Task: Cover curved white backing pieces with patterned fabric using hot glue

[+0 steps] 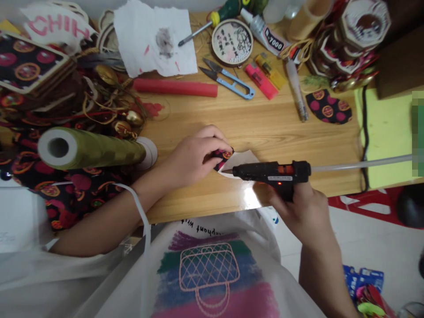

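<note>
My right hand [308,214] is wrapped round the grip of a black hot glue gun [258,170], whose small orange light glows. A long pale glue stick [351,166] sticks out of its back end. The nozzle points left, over a small white piece [245,157] of card or paper, near its left edge; whether it touches cannot be made out. My left hand [202,152] pinches a scrap of dark patterned fabric [227,154] at that same edge. Fingers hide part of the fabric.
A green fabric roll [99,149] stands by my left forearm. Along the back lie a red stick [175,87], blue thread snips [232,81], lighters [261,79], a screwdriver [198,33] and a glue tube [265,32]. A dark patterned cutout [329,107] lies at right.
</note>
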`<act>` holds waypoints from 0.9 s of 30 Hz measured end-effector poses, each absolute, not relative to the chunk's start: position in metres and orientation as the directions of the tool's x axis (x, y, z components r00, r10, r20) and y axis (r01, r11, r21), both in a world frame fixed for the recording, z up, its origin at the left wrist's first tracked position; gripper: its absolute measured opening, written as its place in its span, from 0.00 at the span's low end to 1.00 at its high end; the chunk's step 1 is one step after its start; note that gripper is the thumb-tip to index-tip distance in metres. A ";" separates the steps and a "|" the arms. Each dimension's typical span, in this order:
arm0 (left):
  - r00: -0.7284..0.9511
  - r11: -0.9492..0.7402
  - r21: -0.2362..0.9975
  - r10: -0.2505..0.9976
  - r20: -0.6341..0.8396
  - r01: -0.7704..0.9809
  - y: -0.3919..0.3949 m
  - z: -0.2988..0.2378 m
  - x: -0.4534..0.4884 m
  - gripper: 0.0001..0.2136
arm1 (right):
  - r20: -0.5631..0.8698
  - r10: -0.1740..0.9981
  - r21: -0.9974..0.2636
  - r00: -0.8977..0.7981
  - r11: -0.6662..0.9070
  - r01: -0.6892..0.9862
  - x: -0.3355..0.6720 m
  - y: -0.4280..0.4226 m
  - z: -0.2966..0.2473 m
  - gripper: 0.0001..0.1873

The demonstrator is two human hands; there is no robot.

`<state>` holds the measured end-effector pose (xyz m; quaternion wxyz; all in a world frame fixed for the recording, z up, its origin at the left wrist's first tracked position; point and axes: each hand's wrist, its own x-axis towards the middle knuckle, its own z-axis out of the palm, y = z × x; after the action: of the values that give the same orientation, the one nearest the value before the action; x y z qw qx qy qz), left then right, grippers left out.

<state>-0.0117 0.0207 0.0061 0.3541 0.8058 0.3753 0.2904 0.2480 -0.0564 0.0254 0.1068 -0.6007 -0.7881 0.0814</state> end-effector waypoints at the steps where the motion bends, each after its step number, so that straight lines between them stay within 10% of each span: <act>1: 0.551 -0.469 0.788 0.810 0.203 0.400 0.021 0.006 -0.012 0.08 | 0.058 0.967 -0.266 -0.247 0.253 0.930 0.248 -0.056 0.026 0.21; 27: 0.561 -0.455 0.798 0.807 0.182 0.396 0.022 0.005 -0.013 0.09 | 0.103 0.963 -0.256 -0.251 0.269 0.928 0.245 -0.054 0.025 0.18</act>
<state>-0.0125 0.0217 0.0054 0.3645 0.8048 0.3737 0.2824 0.2446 -0.0541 0.0253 0.1198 -0.6003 -0.7875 0.0712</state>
